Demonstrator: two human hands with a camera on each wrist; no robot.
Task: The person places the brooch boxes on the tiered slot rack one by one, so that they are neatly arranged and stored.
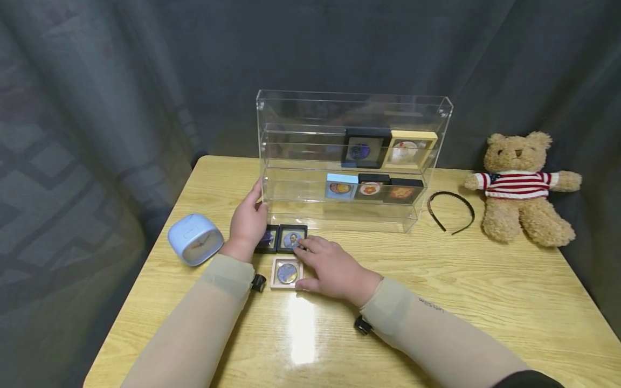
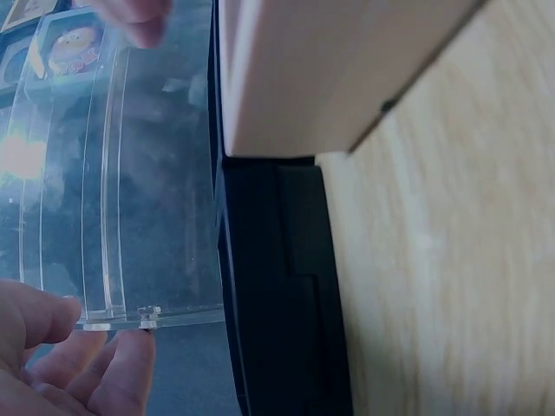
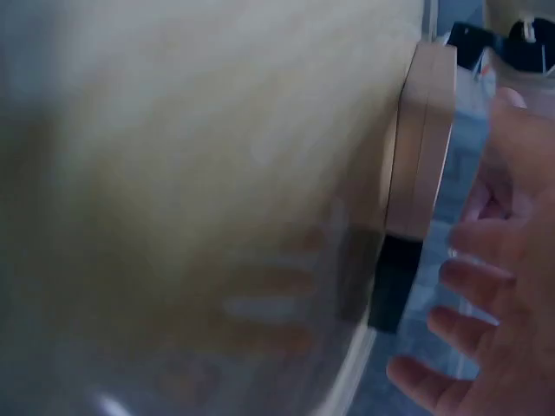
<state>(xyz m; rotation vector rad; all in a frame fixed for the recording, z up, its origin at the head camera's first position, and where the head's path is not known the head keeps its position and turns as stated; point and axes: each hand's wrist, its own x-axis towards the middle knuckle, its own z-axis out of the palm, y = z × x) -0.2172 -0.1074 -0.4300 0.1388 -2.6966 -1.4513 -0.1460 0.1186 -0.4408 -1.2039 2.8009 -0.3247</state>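
Note:
My left hand (image 1: 247, 223) grips the left side of a clear acrylic display case (image 1: 261, 134); in the left wrist view the thumb and fingers pinch its edge. Two small black frames lie flat before the case: one with a portrait badge (image 1: 292, 239), and another black frame (image 1: 268, 239) partly behind the left hand. Nearer me lies a pale pink frame (image 1: 287, 274) with a round blue-and-yellow badge. Over the right edges of the portrait and pink frames hovers my right hand (image 1: 335, 269), fingers spread and apparently holding nothing. Contact with the frames cannot be told.
On the case's shelves stand a black frame (image 1: 366, 150), a cream frame (image 1: 409, 151), a light blue frame (image 1: 341, 187) and two dark frames (image 1: 372, 187). A blue clock (image 1: 195, 240) is at left; a black headband (image 1: 451, 213) and teddy bear (image 1: 518, 186) are at right.

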